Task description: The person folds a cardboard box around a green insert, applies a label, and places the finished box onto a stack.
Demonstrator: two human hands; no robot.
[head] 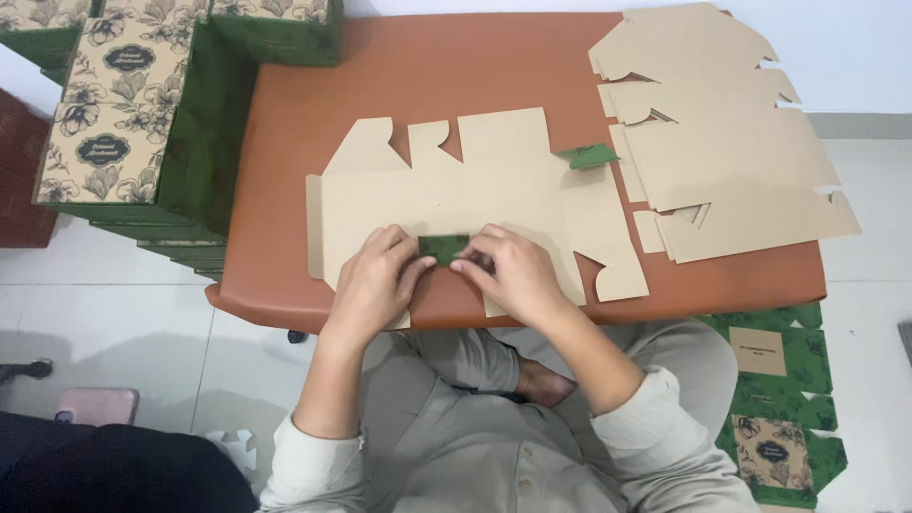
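Head view, nearest zone: the person sits cross-legged in grey clothing, with one bare foot (543,382) visible between the knees. On the floor to the right lies a green printed carton blank (781,399), flat, with its floral side up. A pink object (95,406) sits on the floor at lower left.

Middle zone: both hands rest on the near edge of the brown surface (285,190). The left hand (372,280) and the right hand (508,271) meet over a flat carton blank (475,199) that lies kraft side up. Between them a small green flap (444,248) is folded up from the blank's near edge. The left fingers (408,249) are closed on the flap's left end. The right fingers (472,255) are closed on its right end. Both thumbs are tucked at the flap's lower edge.

The blank spans the centre of the surface, and its near tabs overhang the front edge. A second green flap (589,155) stands folded up at the blank's far right.

Far zone: a stack of flat blanks (722,142) lies fanned at the right end of the surface, just beside the working blank. At far left, assembled boxes (123,104) with floral tops and green sides stand stacked beside the surface, and more (280,24) sit at its far left corner.
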